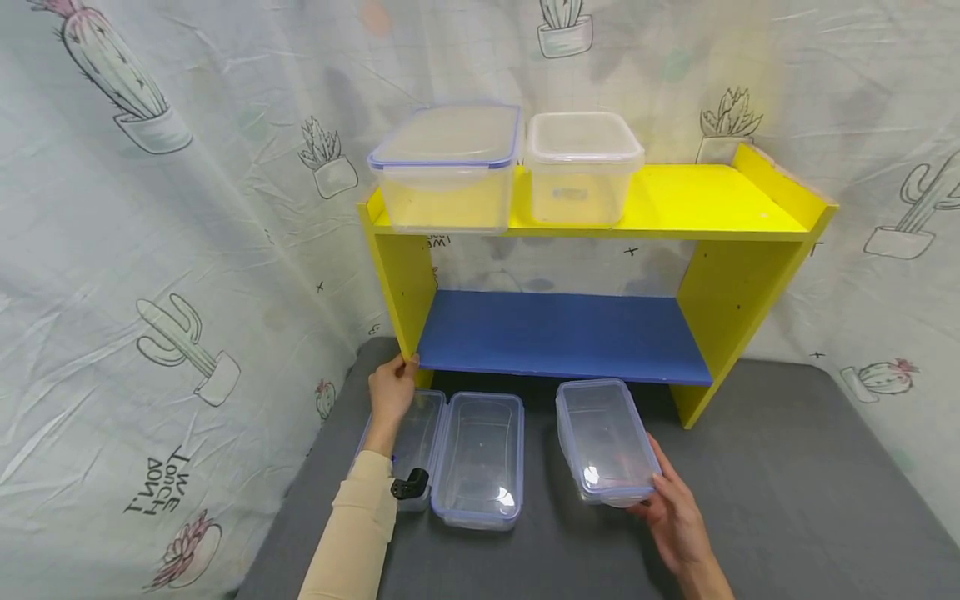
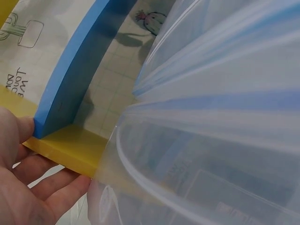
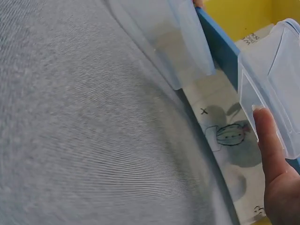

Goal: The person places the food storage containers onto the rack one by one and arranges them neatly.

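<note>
the shelf unit [image 1: 731, 300] is bright yellow on its sides and top, with a deep blue lower board [image 1: 555, 333]. the right low box [image 1: 607, 433], the middle low box [image 1: 480, 450] and the left low box [image 1: 422, 425] are clear, with violet-blue rims; the big top box [image 1: 450, 192] has similar blue edging, while the small top box [image 1: 581, 179] is clear with a milky lid. the worktop [image 1: 810, 467] looks dark grey from here. the whitish curtain [image 1: 247, 250] is printed with potted cacti in dark outline, some tipped pink, plus black lettering and faint peach and green blots. the sleeve [image 1: 348, 533] is cream, the gadget [image 1: 411, 483] at its cuff black.
</note>
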### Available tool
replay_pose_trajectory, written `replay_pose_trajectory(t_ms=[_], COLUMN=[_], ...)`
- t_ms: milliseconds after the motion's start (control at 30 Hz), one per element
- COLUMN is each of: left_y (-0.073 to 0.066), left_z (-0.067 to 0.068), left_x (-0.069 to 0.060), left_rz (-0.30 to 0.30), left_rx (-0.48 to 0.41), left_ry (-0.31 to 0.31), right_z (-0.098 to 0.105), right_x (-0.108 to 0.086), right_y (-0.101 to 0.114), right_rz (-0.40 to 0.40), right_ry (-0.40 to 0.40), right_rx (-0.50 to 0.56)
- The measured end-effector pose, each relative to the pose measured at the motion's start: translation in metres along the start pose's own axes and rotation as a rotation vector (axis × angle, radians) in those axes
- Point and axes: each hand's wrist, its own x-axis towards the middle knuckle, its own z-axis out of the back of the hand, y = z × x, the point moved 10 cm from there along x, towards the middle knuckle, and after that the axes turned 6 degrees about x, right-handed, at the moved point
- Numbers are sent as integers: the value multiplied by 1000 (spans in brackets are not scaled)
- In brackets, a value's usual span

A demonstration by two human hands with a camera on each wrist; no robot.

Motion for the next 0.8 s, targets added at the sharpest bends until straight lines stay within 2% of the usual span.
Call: replay_pose_trajectory(t_ms=[267,433,533,800], left_y=[1,0,0,0], left_z=[-2,-2,-2,-1], left_x=[1,1,0,0], left_rz=[0,3,12,14], left_rx=[-6,-16,-19,-25], left_ry=[-6,-6,-3,0], right_z=[-16,-14,-16,-36], right_x=[1,2,3,6], right_y=[27,38,43,61], right_rz=[140,171,181,274], right_ry=[129,58,46,199], right_rx=[66,-26,-65,73])
